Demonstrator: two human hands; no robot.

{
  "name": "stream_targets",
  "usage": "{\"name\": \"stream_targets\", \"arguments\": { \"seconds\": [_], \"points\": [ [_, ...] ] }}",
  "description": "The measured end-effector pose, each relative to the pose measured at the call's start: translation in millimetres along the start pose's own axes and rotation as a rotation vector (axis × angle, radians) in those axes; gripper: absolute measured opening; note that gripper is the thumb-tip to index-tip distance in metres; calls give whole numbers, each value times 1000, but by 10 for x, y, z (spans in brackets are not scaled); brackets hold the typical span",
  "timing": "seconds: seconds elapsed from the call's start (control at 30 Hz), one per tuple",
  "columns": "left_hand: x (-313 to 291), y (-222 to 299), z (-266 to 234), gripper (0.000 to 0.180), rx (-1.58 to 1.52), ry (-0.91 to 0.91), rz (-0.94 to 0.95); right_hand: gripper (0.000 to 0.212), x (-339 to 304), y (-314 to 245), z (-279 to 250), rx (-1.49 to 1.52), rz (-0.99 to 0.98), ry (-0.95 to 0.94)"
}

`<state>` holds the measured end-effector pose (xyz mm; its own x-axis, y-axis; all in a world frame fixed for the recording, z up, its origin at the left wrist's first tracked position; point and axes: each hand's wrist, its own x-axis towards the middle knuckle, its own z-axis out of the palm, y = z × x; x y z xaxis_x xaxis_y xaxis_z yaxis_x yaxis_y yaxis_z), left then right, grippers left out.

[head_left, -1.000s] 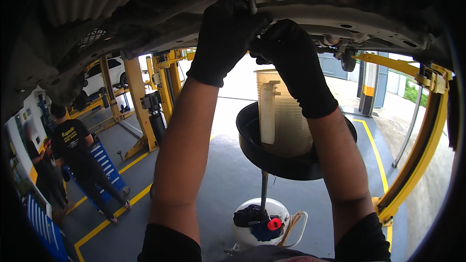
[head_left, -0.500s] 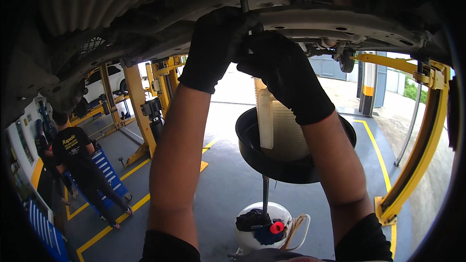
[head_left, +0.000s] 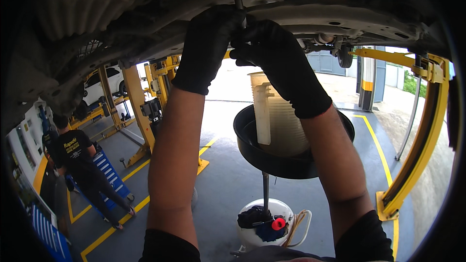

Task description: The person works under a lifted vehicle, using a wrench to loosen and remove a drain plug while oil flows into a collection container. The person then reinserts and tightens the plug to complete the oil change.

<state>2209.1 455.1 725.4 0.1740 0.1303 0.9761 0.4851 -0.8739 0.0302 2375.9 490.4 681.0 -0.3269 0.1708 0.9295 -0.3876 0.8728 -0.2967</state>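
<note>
Both my hands wear black gloves and are raised against the dark underside of a lifted car (head_left: 310, 17). My left hand (head_left: 208, 43) is closed around a slim metal rod (head_left: 238, 1), like a socket extension, which runs up to the underside. My right hand (head_left: 286, 63) is beside it, its fingers bent together at the rod's lower end; the dark gloves hide exactly what they grip. Below my right hand, a translucent plastic jug (head_left: 286, 126) with a handle stands in a round black drain pan (head_left: 272, 162).
The pan's pole (head_left: 265, 191) rises from a white drain tank (head_left: 262, 247) with dark cloths and a red cap on top. Yellow lift posts (head_left: 138, 102) stand left and right (head_left: 429, 131). Two people (head_left: 77, 155) are at the left by a blue tool cart (head_left: 109, 170).
My hands and the rod have shifted slightly left in the picture. The jug shows more fully below my right hand. Both hands remain together at the rod.
</note>
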Motion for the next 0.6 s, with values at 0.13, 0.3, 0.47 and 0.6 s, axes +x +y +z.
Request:
{"name": "stream_targets", "arguments": {
  "seconds": [0.13,0.3,0.47,0.6],
  "points": [
    [49,-20,-18,15,854,-18,527,21,35,79,33,-348,-106,86],
    [40,-74,-77,13,99,-4,13,27,42,45,41,272,88,38],
    [51,65,-70,16,130,-52,-100,21,44,230,65,-217,-148,5],
    [24,84,-77,17,311,-40,123,21,-23,251,108,-319,-196,58]
  ]
}}
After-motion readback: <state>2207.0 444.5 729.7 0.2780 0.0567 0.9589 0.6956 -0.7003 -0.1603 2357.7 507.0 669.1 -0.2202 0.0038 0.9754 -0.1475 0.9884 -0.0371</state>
